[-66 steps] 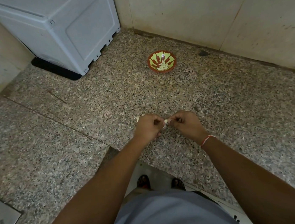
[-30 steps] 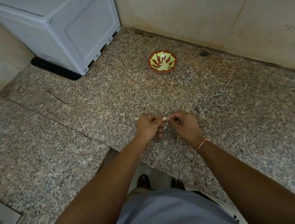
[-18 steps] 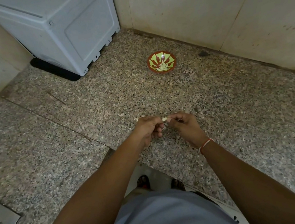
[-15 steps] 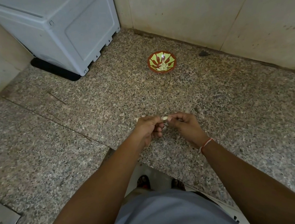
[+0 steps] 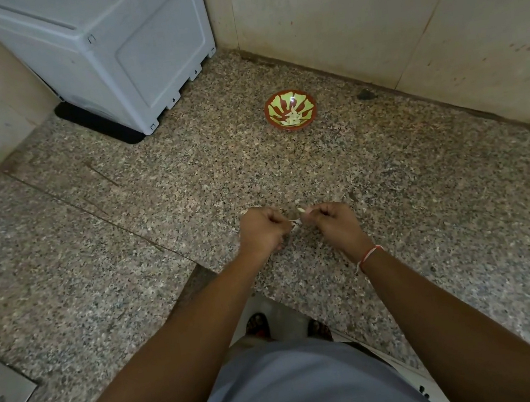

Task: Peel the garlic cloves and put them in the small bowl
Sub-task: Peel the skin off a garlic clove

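Note:
My left hand (image 5: 260, 231) and my right hand (image 5: 335, 225) are closed, fingertips nearly touching, above the speckled granite counter (image 5: 159, 220). Between them a small pale garlic clove (image 5: 301, 210) shows at my right fingertips, and a thin strip of skin (image 5: 294, 221) stretches toward my left fingertips. Most of the clove is hidden by the fingers. The small red bowl with a green pattern (image 5: 305, 119) stands farther back, near the wall, with several pale peeled cloves (image 5: 293, 118) in it.
A white appliance (image 5: 112, 52) stands at the back left on a black mat. Tiled walls (image 5: 367, 14) close the counter's back and left. A steel sink corner (image 5: 0, 397) shows at the lower left. The counter's front edge runs near my body.
My hands have drawn slightly apart, with a strip of skin now stretched between them. The bowl has not moved.

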